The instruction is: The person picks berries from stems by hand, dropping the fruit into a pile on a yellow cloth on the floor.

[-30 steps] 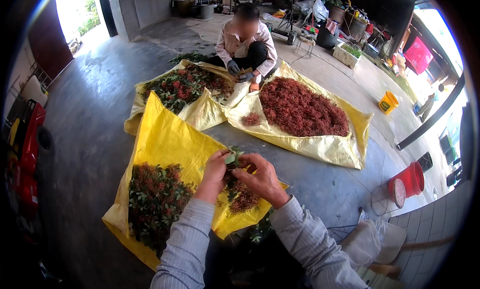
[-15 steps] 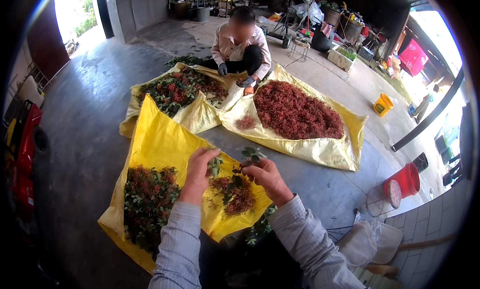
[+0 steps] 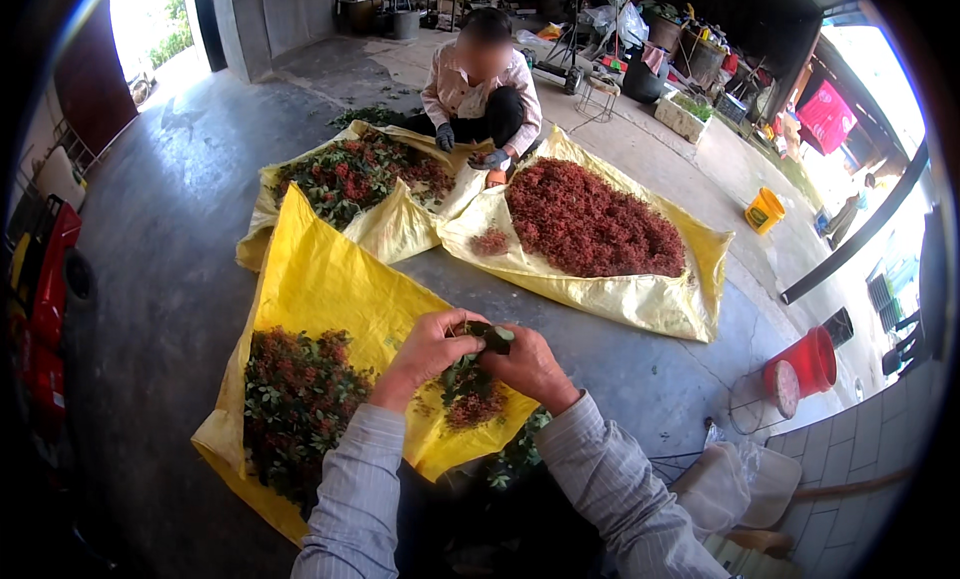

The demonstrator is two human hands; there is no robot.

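My left hand (image 3: 428,351) and my right hand (image 3: 532,365) meet above a yellow woven sheet (image 3: 325,279). Between them they pinch a leafy green sprig (image 3: 488,335), fingers closed on it from both sides. Part of the sprig is hidden behind the fingers. On the sheet to the left lies a heap of leafy branches with red berry clusters (image 3: 300,409). A smaller patch of loose red berry clusters (image 3: 476,410) rests below my hands. Green leaves (image 3: 520,451) lie beside the sheet's near right edge.
Across from me a gloved person (image 3: 485,89) squats between a sheet of leafy branches (image 3: 360,179) and a sheet heaped with red berry clusters (image 3: 595,224). A red bucket (image 3: 808,359) stands at right, a yellow bucket (image 3: 765,211) farther back. A red machine (image 3: 48,319) is at far left.
My hands have come together; before, they were apart, each with greenery. The left hand moved right and slightly down. The other person's hands have shifted slightly.
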